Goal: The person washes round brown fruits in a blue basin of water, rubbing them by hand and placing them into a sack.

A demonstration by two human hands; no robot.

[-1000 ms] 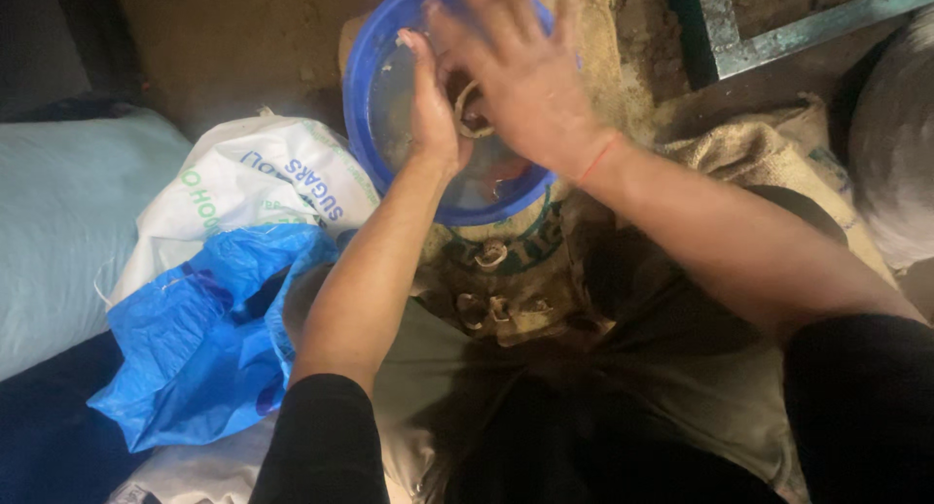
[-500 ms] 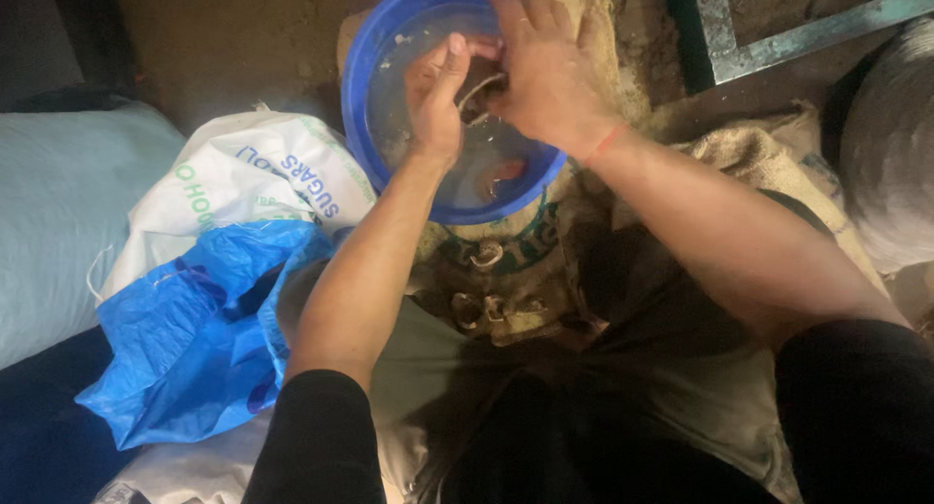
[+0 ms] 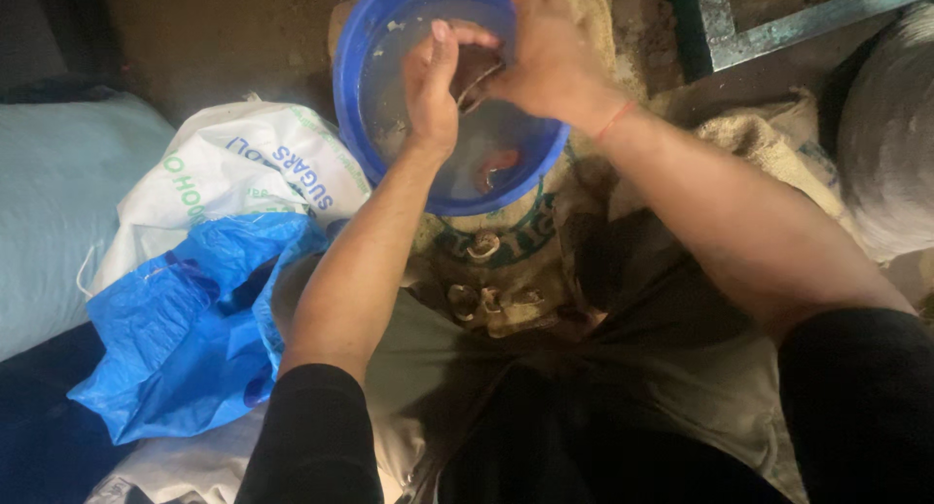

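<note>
A round blue basin (image 3: 355, 105) holding murky water sits on a burlap sack (image 3: 759, 144). Both my hands are over the basin, close together. My left hand (image 3: 431, 90) stands upright with fingers closed against a small dark brown piece (image 3: 477, 71). My right hand (image 3: 550, 61) curls over the same piece from the right. Most of the piece is hidden between my fingers. Another reddish-brown piece (image 3: 496, 163) lies in the water near the basin's front rim. Several pale curled pieces (image 3: 484, 246) lie on the sack just below the basin.
A white printed sack (image 3: 243, 168) and a crumpled blue plastic bag (image 3: 185, 329) lie at the left. A pale blue sack (image 3: 58, 202) is at the far left, a grey sack (image 3: 885, 144) at the right. A green metal frame (image 3: 720, 42) stands at the upper right.
My right hand's spread fingers have closed down onto the brown piece, meeting my left hand. Both hands stay over the basin.
</note>
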